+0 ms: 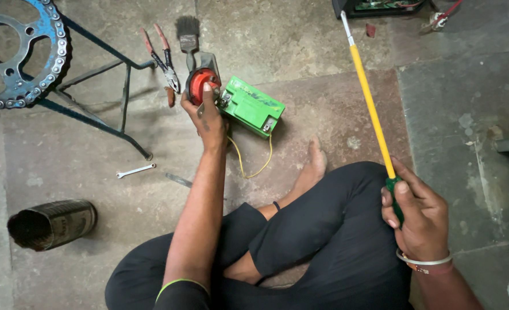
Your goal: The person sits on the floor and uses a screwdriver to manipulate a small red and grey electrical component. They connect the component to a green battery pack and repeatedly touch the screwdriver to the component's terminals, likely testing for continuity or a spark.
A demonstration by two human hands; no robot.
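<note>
Here, screwdriver (369, 97) angled up-left, away.

The red horn (201, 84) under the left hand (207, 117) looks like glossy plastic on a dull metal bracket. The green battery (251, 107) is smooth, shiny plastic. The screwdriver (371, 106) in the right hand (416, 213) has a yellow sleeved shaft and bare metal tip. The concrete floor (323, 51) is rough, matt and stained.

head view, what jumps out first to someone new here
The green battery at centre, on the floor, with the left hand holding a red horn against it. The right hand holds a long yellow screwdriver pointing up. A chained blue sprocket sits top left.
</note>
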